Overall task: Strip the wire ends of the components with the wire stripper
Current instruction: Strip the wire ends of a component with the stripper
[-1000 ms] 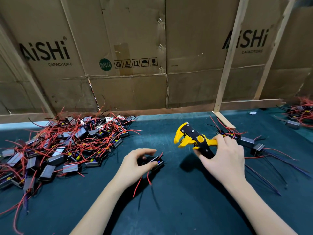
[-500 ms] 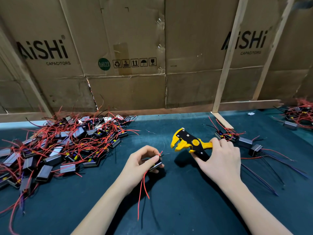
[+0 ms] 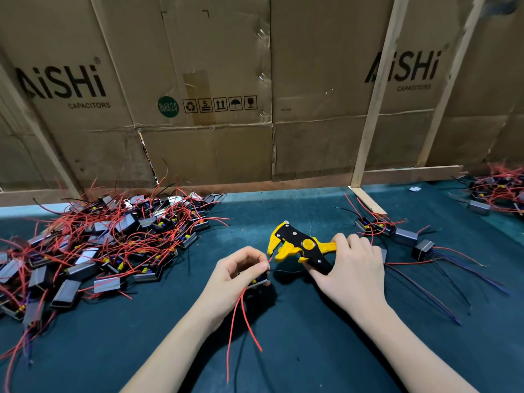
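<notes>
A loose heap of components (image 3: 93,251) with red wires lies on the desk (image 3: 312,350) at left. The left hand (image 3: 235,276) pinches one component (image 3: 259,280), wires dangling. The right hand (image 3: 351,273) grips the wire stripper (image 3: 297,246), its jaws just beside a red wire end.

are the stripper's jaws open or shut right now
Open: the wire stripper in the right hand shows a gap between its yellow jaws, with no wire in it.

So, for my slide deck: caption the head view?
Left hand holds a component, right hand brings the wire stripper toward its wire.
</notes>
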`<state>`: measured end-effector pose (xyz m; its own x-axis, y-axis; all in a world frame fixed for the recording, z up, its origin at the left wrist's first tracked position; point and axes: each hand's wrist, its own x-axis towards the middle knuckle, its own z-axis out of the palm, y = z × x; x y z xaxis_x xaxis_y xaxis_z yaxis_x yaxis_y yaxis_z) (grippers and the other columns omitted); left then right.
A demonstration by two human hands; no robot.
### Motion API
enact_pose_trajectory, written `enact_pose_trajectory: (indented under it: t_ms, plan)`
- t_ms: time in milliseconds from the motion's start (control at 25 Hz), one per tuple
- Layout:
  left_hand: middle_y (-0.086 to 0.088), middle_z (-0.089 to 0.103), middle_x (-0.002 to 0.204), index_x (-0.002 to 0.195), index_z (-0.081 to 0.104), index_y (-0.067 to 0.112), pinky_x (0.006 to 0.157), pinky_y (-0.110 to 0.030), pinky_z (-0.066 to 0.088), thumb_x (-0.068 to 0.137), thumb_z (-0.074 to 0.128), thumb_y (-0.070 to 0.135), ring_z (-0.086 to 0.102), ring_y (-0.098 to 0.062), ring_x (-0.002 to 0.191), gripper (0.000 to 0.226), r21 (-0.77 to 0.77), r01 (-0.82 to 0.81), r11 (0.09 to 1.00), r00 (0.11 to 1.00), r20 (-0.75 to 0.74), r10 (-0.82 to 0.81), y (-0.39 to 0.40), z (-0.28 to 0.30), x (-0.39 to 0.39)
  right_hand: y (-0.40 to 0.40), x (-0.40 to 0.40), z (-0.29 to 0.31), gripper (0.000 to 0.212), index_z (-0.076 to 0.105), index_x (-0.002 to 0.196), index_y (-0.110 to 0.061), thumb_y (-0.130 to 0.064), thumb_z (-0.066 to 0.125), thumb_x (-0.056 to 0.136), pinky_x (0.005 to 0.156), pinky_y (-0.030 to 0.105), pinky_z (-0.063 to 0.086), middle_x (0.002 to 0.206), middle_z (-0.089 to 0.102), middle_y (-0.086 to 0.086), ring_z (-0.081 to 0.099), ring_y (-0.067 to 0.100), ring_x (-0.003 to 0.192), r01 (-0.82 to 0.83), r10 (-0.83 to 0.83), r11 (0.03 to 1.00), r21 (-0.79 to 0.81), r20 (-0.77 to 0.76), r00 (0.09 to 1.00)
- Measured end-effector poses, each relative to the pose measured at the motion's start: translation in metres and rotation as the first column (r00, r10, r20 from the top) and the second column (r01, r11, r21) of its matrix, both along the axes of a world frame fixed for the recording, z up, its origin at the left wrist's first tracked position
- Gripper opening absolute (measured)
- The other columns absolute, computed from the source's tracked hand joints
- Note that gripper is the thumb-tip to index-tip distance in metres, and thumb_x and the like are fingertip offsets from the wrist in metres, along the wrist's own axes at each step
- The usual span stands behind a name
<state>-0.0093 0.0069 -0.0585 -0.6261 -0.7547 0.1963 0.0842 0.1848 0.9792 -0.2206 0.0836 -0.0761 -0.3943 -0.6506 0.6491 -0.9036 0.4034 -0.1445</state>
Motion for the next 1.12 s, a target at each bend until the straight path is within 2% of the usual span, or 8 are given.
enact_pose_trajectory:
  t_ms: [80, 360, 520, 760, 920, 1040, 1120]
  plan:
    - [-0.002, 0.062, 0.079, 0.083, 0.064, 0.007, 0.075, -0.026, 0.053, 0.093, 0.064, 0.009, 0.057, -0.014, 0.077, 0.009, -0.007, -0.024, 1.0, 0.999, 0.035, 0.024, 0.0, -0.001, -0.001, 0.001, 0.001, 0.0, 0.065, 0.06, 0.084, -0.007, -0.063, 0.079, 0.058, 0.068, 0.04, 0.04, 0.075, 0.055, 0.008, 0.053, 0.033, 0.072, -0.019, 0.019, 1.0, 0.016, -0.005, 1.0]
    - [-0.005, 0.061, 0.07, 0.073, 0.069, 0.009, 0.064, -0.022, 0.051, 0.088, 0.064, 0.003, 0.062, -0.019, 0.064, 0.017, 0.16, -0.134, 0.978, 0.989, 0.088, 0.121, -0.003, -0.001, -0.003, 0.002, 0.007, 0.004, 0.061, 0.059, 0.083, -0.009, -0.063, 0.075, 0.061, 0.069, 0.04, 0.04, 0.074, 0.056, 0.004, 0.056, 0.032, 0.073, -0.058, 0.058, 0.998, 0.033, -0.014, 0.998]
    - [-0.001, 0.063, 0.067, 0.07, 0.07, 0.012, 0.061, -0.021, 0.05, 0.087, 0.065, 0.003, 0.062, -0.018, 0.062, 0.02, 0.176, -0.141, 0.974, 0.986, 0.109, 0.123, -0.003, -0.002, -0.004, 0.003, 0.007, 0.005, 0.058, 0.056, 0.077, -0.009, -0.06, 0.077, 0.059, 0.066, 0.04, 0.038, 0.07, 0.054, 0.005, 0.054, 0.032, 0.068, -0.054, 0.056, 0.998, 0.037, -0.064, 0.996]
    - [-0.005, 0.065, 0.071, 0.074, 0.07, 0.008, 0.061, -0.02, 0.051, 0.087, 0.065, 0.003, 0.062, -0.017, 0.062, 0.015, 0.176, -0.13, 0.976, 0.988, 0.106, 0.112, -0.003, -0.001, -0.004, 0.004, 0.005, 0.007, 0.055, 0.053, 0.067, -0.01, -0.055, 0.082, 0.054, 0.063, 0.038, 0.037, 0.063, 0.054, 0.005, 0.054, 0.031, 0.06, -0.051, 0.055, 0.998, 0.041, -0.103, 0.993]
    - [-0.007, 0.066, 0.071, 0.076, 0.07, 0.005, 0.059, -0.02, 0.05, 0.087, 0.065, 0.001, 0.062, -0.017, 0.061, 0.013, 0.174, -0.124, 0.977, 0.989, 0.103, 0.107, -0.003, -0.001, -0.003, 0.005, 0.004, 0.011, 0.054, 0.049, 0.057, -0.012, -0.052, 0.085, 0.05, 0.057, 0.033, 0.035, 0.053, 0.05, 0.004, 0.053, 0.028, 0.049, -0.074, 0.079, 0.996, 0.046, -0.127, 0.989]
    - [-0.006, 0.067, 0.071, 0.076, 0.071, 0.005, 0.06, -0.02, 0.051, 0.087, 0.065, 0.002, 0.063, -0.017, 0.061, 0.013, 0.176, -0.116, 0.978, 0.989, 0.107, 0.098, -0.004, -0.002, -0.003, 0.004, 0.004, 0.012, 0.056, 0.047, 0.048, -0.012, -0.048, 0.089, 0.043, 0.049, 0.024, 0.025, 0.043, 0.048, 0.004, 0.051, 0.027, 0.038, -0.05, 0.054, 0.998, 0.046, -0.096, 0.994]
    - [-0.005, 0.068, 0.072, 0.075, 0.071, 0.007, 0.063, -0.021, 0.052, 0.088, 0.065, 0.003, 0.063, -0.017, 0.063, 0.014, 0.178, -0.11, 0.978, 0.99, 0.109, 0.092, -0.004, -0.002, -0.003, 0.003, 0.004, 0.01, 0.055, 0.049, 0.048, -0.012, -0.048, 0.09, 0.043, 0.049, 0.023, 0.021, 0.043, 0.049, 0.004, 0.051, 0.027, 0.038, -0.037, 0.04, 0.999, 0.034, -0.096, 0.995]
